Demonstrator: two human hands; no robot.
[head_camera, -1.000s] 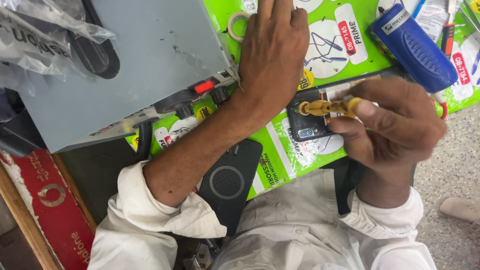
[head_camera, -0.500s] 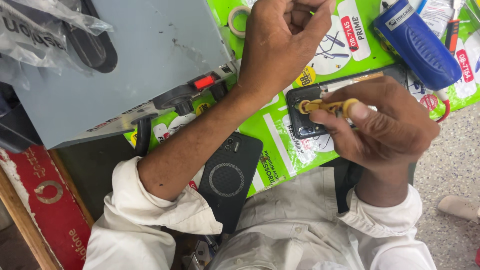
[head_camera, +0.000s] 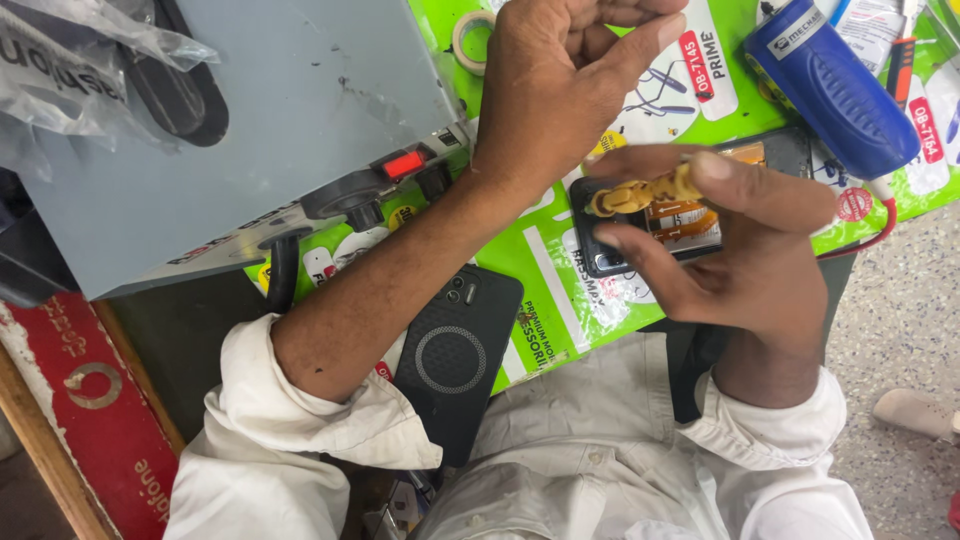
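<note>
My right hand (head_camera: 750, 260) pinches a small yellow-handled tool (head_camera: 640, 193) between thumb and fingers. The tool lies across an opened dark phone (head_camera: 600, 255) with its copper-coloured insides showing. The phone rests on a green printed mat (head_camera: 560, 300). My left hand (head_camera: 560, 90) hovers above the mat just left of the phone, fingers curled inward, thumb out, and nothing is visible in it. A black phone back cover (head_camera: 455, 355) with a ring pattern lies at the mat's near edge, under my left forearm.
A grey metal box (head_camera: 280, 110) with a red switch (head_camera: 403, 163) and knobs fills the left. A blue handheld tool (head_camera: 830, 85) with a red cord lies at the upper right. A tape roll (head_camera: 470, 35) sits at the top, and a red board (head_camera: 90, 400) at the lower left.
My left hand lifted off the mat and curled its fingers. My right hand shifted slightly with the yellow tool over the phone. The view moved closer.
</note>
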